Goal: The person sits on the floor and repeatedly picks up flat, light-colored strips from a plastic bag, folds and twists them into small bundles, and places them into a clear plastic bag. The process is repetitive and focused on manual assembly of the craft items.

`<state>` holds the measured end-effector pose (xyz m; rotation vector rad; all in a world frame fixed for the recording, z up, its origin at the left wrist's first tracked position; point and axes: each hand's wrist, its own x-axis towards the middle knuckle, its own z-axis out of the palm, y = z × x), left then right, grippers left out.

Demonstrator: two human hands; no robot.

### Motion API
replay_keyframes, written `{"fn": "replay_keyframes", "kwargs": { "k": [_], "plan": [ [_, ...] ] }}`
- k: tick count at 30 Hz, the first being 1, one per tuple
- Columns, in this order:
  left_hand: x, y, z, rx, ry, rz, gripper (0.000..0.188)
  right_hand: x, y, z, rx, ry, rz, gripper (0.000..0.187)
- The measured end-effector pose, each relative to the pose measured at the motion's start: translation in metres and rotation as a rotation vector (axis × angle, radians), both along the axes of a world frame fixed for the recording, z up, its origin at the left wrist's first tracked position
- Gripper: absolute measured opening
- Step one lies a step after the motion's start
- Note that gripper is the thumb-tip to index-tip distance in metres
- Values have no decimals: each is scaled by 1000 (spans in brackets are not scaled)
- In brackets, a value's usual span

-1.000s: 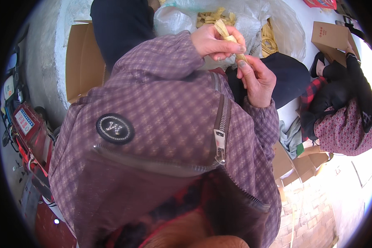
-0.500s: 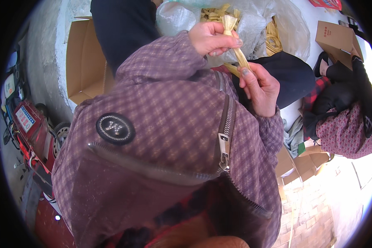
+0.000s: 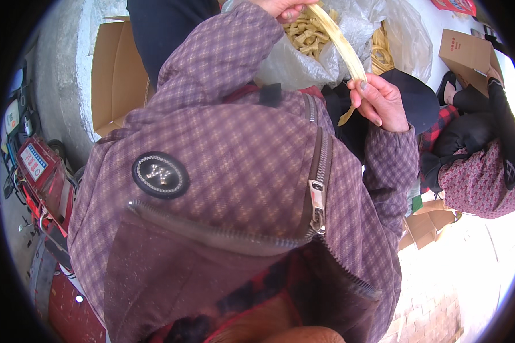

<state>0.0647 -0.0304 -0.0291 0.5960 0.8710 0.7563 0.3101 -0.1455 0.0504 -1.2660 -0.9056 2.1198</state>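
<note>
A long, flat, pale yellow strip (image 3: pixel 340 43) stretches slantwise between my hands. At its upper end my left hand (image 3: pixel 283 8), partly cut off by the top edge, has its fingers closed on it. Lower down, my right hand (image 3: pixel 380 100) pinches the strip between thumb and fingers, and a short tail hangs below. Behind the strip, a translucent plastic bag (image 3: pixel 280 64) lies open with many small knotted yellow pieces (image 3: pixel 308 35) inside. Beside them, longer yellow strips (image 3: pixel 380 50) lie coiled in clear plastic.
An open cardboard box (image 3: pixel 117 74) stands at my left by a grey wall. Another person (image 3: pixel 478 171) sits at the right, a hand at a cardboard box (image 3: pixel 463 57). More cardboard (image 3: pixel 429 226) lies at the lower right. A red vehicle (image 3: pixel 40 166) is at the far left.
The strip, knotted near its top before, now shows as one long flat length. My left hand has moved up and away, my right hand to the right. More knotted pieces in the bag show.
</note>
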Motion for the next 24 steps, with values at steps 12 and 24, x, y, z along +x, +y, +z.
{"fn": "replay_keyframes", "kwargs": {
  "k": [12, 24],
  "plan": [
    [16, -15, 7, -279, -40, 74, 28, 8, -16, -9, 22, -42, -190, 20],
    [45, -62, -11, -104, -69, -490, 20, -46, -26, 13, 290, -73, -305, 35]
  ]
}}
